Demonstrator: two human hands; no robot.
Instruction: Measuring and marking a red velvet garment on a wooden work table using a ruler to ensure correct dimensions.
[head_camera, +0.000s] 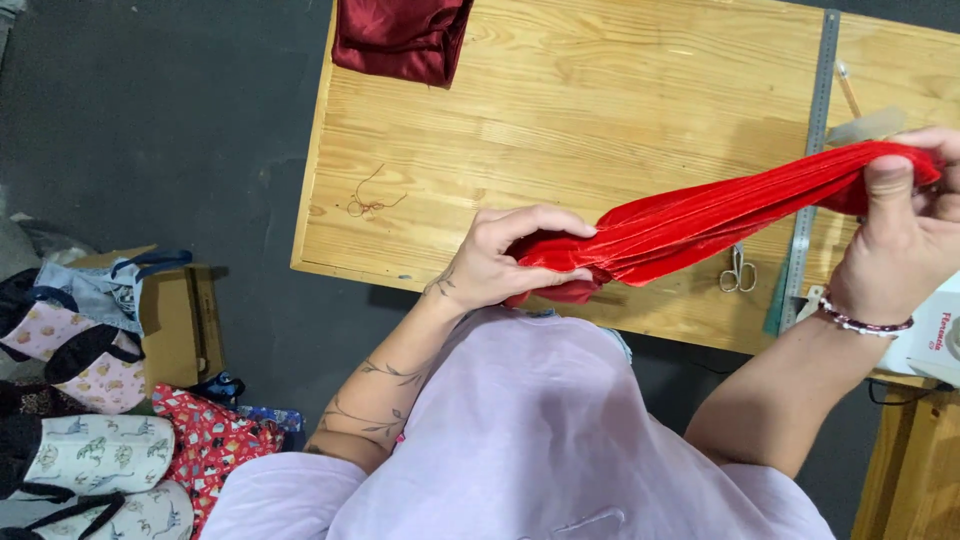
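Item held: long bunched strip of bright red velvet-like fabric (720, 215), gathered into lengthwise folds and stretched taut between both hands, above the near edge of the table.

Left hand (500, 262): fingers curled closed around the lower end of the red fabric, thumb beneath, the cloth bulging out just under the palm. Tattooed forearm runs back toward the body.

Right hand (905, 240): closed on the upper end of the red fabric, thumb pressed on top of the folds, remaining fingers wrapped behind. A beaded bracelet (865, 322) sits at the wrist.

Beneath the hands: pale pine-board work table (560, 110), grain running across.

Between the hands, under the stretched fabric: small metal thread snips (738, 270), lying flat on the table. Just beside them, toward the right hand, a long steel ruler (812, 150) runs away from the person across the table.

Beyond the left hand: loose tangle of brown thread (368, 200) on the wood; further off, at the far table edge, a folded dark red satin cloth (400, 38).

Below the right wrist: corner of a white sewing machine (935, 340).

Well to the left of the left hand, on the dark floor: pile of printed fabric pieces with black trim (100, 440), beside a cardboard box (170, 310).
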